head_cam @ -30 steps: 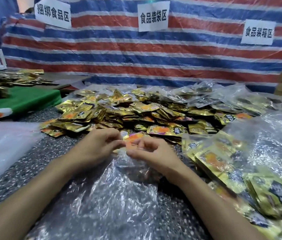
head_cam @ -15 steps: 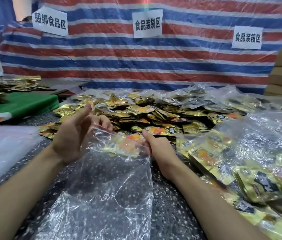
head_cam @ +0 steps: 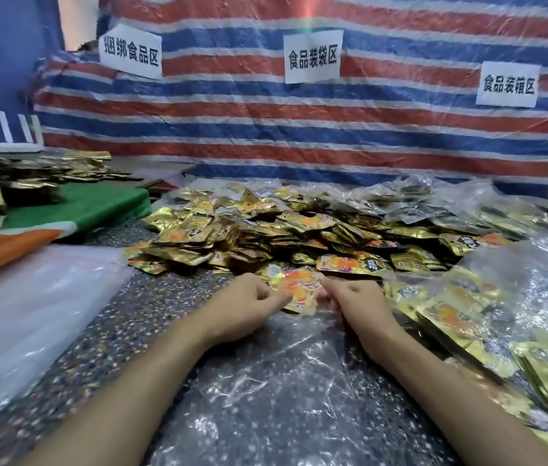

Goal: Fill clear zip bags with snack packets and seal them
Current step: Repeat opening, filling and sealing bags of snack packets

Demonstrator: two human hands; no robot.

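Gold foil snack packets (head_cam: 299,230) heap across the speckled grey worktop (head_cam: 151,314). Nearer lies the crinkled clear plastic zip bag (head_cam: 282,381). Its far mouth is in the pinching grip of left hand (head_cam: 245,307) and right hand (head_cam: 356,297), with one orange-printed packet (head_cam: 299,287) between them. Filling looks underway; the next move probably needs the mouth held apart.

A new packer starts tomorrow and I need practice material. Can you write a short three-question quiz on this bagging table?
1. True or false: the left hand and the right hand are both at the far end of the clear zip bag.
2. The loose pile of gold snack packets lies: A beyond the hands; B under the zip bag; C on the floor.
3. Fill in: ___ white paper signs hang on the striped tarp.
Key: 1 true; 2 A; 3 three.
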